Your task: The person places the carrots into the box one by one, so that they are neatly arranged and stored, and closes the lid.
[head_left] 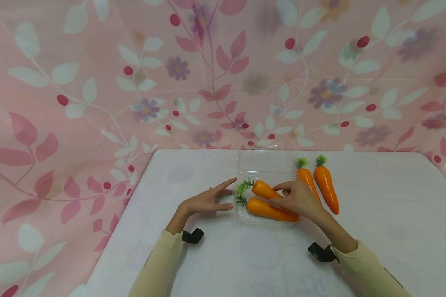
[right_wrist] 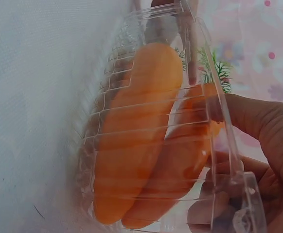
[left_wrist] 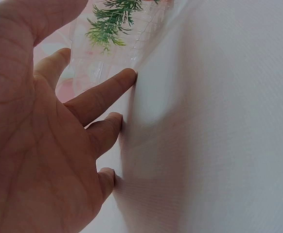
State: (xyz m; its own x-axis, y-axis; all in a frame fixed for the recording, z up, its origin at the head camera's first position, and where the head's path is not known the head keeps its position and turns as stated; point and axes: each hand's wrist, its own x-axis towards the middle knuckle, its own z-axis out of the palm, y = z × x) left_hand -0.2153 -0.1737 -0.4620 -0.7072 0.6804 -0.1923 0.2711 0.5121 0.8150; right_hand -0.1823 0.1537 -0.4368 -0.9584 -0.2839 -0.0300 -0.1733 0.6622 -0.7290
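Note:
Two orange carrots with green leafy tops lie side by side in a clear plastic box, the front carrot (head_left: 269,209) nearer the person and the rear carrot (head_left: 264,189) behind it. My right hand (head_left: 299,200) reaches into the box from the right and grips the rear carrot, thumb on the near side. In the right wrist view both carrots show through the ribbed wall of the clear box (right_wrist: 146,114). My left hand (head_left: 206,201) rests at the box's left side with fingers spread and holds nothing. Its fingertips touch the white cloth, close to the leafy tops (left_wrist: 110,24).
The box's clear lid (head_left: 265,161) is folded open toward the back of the table. Two more carrots lie right of the box, one carrot (head_left: 305,177) partly behind my right hand and the other carrot (head_left: 326,187) farther right. A pink floral curtain (head_left: 223,82) hangs behind the white table (head_left: 386,214).

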